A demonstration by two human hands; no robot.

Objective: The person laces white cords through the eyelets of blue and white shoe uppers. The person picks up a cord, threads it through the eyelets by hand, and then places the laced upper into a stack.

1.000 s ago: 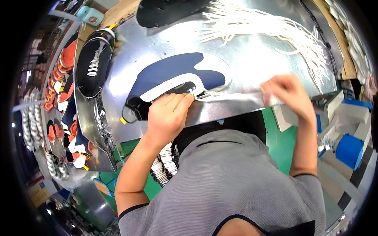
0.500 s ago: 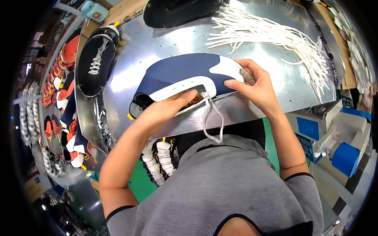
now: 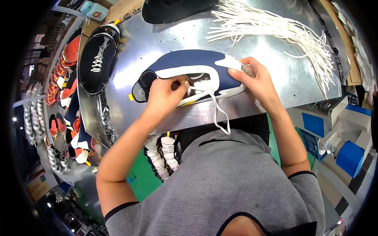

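Note:
A navy and white shoe upper (image 3: 185, 59) lies on its side on the metal tabletop, its lace opening facing me. My right hand (image 3: 258, 80) is closed around the toe end, thumb on the near face; one finger wears a greyish-brown wrap. At the opening, my left hand (image 3: 167, 94) has thumb and fingers pinched together; what sits between them is too small to make out. White strands show in the opening beside those fingertips. A white shoelace (image 3: 221, 118) comes out near the eyelet edge and hangs in a loop over the table's front edge.
A bundle of white laces (image 3: 271, 29) spreads across the back right of the metal table (image 3: 134, 39). A black upper (image 3: 173, 10) lies at the back, a laced black one (image 3: 96, 63) at left. Red and white uppers (image 3: 65, 74) fill the left side; striped white ones (image 3: 161, 153) are below the table.
My left hand has drawn back out of the opening and now pinches at its edge. The upper has tipped so the opening shows wider. The lace loop has swung right.

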